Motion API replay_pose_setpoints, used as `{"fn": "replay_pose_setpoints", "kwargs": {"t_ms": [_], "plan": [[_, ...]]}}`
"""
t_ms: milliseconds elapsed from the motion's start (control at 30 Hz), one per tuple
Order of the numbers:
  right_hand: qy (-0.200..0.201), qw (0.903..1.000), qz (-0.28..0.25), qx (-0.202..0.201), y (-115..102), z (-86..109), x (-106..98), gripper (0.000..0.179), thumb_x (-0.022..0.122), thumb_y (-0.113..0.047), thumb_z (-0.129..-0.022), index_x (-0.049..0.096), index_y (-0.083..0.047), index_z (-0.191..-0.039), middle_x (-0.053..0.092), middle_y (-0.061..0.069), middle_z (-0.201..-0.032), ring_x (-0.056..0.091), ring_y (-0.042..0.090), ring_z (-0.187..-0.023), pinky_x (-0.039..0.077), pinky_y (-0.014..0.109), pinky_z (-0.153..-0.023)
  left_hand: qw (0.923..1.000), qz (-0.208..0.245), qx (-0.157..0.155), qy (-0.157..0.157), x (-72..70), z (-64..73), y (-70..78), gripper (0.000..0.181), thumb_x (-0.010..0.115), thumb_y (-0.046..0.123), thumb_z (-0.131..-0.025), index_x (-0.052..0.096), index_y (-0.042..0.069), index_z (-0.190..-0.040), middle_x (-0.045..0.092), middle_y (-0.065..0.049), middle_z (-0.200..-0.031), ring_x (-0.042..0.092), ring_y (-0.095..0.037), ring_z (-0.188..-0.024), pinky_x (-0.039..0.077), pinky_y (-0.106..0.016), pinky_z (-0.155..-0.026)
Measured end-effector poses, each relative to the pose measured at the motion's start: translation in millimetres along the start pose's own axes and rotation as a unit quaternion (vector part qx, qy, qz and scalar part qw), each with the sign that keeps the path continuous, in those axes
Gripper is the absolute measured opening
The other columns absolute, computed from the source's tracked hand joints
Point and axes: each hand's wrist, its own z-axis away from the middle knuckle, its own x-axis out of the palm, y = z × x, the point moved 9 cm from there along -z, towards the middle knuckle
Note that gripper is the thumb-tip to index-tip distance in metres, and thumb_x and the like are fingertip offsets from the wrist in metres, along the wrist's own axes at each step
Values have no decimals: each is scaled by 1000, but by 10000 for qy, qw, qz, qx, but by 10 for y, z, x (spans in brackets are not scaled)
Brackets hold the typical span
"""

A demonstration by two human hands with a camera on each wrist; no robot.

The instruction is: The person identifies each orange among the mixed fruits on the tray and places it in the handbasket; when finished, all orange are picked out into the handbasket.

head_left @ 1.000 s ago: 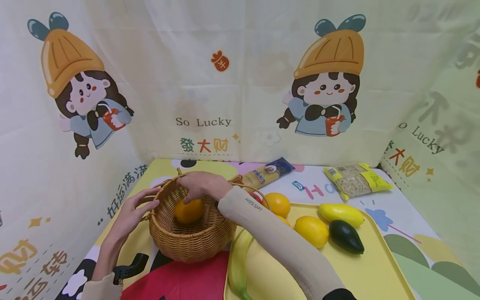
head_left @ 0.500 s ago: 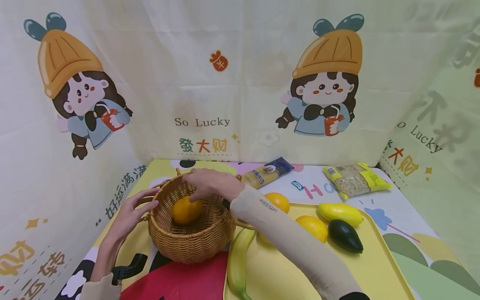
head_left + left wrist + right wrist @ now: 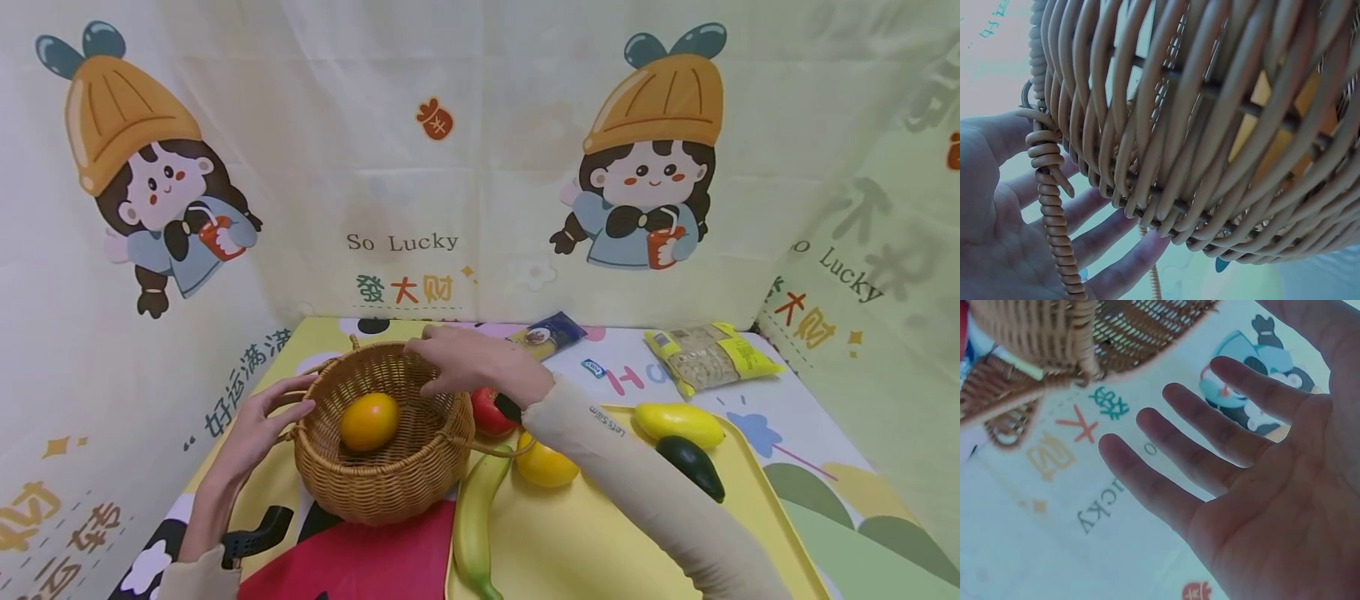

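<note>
- Orange [image 3: 369, 421] lies inside the basket [image 3: 382, 479], below and left of the right hand [image 3: 472, 365], not touching it.
- Right hand hovers over the basket's far rim, fingers spread and relaxed, holding nothing.
- Left hand [image 3: 258, 429] rests flat against the basket's left side by the handle loop, fingers straight.
- Tray [image 3: 750, 533] holds a banana [image 3: 474, 525], lemon [image 3: 543, 467], mango [image 3: 678, 422] and avocado [image 3: 692, 468].
- Apple [image 3: 489, 412] is partly hidden behind the right sleeve.
</note>
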Motion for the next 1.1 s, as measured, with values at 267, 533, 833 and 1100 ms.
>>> {"fn": "replay_pose_setpoints", "kwargs": {"t_ms": [267, 533, 833, 1100], "plan": [[142, 9987, -412, 260, 216, 317, 10, 56, 68, -35, -89, 50, -15, -138, 51, 6, -123, 51, 16, -103, 46, 28, -87, 10000, -55, -48, 50, -17, -13, -7, 51, 56, 28, -97, 45, 3, -141, 49, -24, -136, 53, -8, -106, 51, -32, -81], [403, 9962, -663, 390, 447, 601, 59, 51, 69, -29, -89, 54, -13, -134, 54, 8, -123, 53, 20, -103, 47, 34, -88, 10000, -11, -1, 14, -4, -16, -9, 52, 57, 28, -97, 45, 3, -141, 49, -24, -135, 52, 4, -100, 51, -29, -80], [433, 9943, -706, 668, 666, 941, 194, 59, 71, -29, -88, 49, -10, -139, 49, 13, -136, 49, 30, -121, 42, 45, -101, 10000, 4, 18, 38, 1, -19, -12, 50, 57, 26, -97, 46, 3, -140, 49, -24, -135, 53, 0, -102, 51, -30, -80], [414, 9888, -943, 1078, 851, 1243, 345, 57, 70, -30, -88, 50, -14, -138, 49, 14, -137, 51, 33, -120, 43, 50, -99, 10000, 58, 51, 48, -1, -11, 1, 51, 57, 28, -97, 46, 2, -140, 50, -25, -133, 52, 7, -97, 51, -31, -79]]}}
